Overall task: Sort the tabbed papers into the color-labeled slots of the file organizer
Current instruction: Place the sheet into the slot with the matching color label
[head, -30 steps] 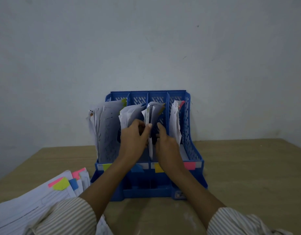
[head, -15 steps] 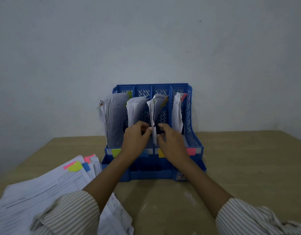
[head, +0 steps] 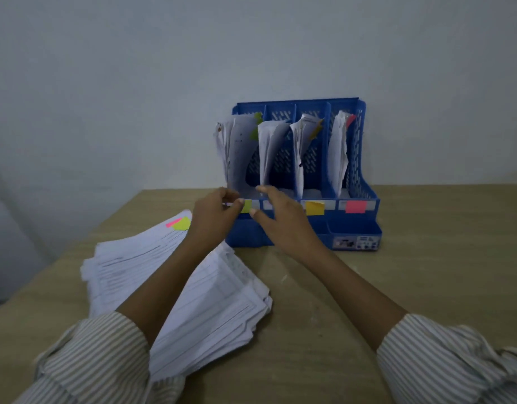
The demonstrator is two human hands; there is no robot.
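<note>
My left hand (head: 213, 215) covers the left end of the organizer's (head: 365, 182) label strip, so only part of the green label (head: 246, 206) shows. My right hand (head: 283, 220) hides the second slot's label, and I cannot tell its colour. Both hands are blurred, so I cannot make out whether my left fingers pinch anything. The small sticker (head: 355, 243) on the organizer's front base is too tiny to read. The print on the filed sheets is illegible. Left of the organizer, my left arm hides part of the paper stack (head: 134, 266). The desk (head: 440, 258) is cut off at the frame's right and bottom edges.
</note>
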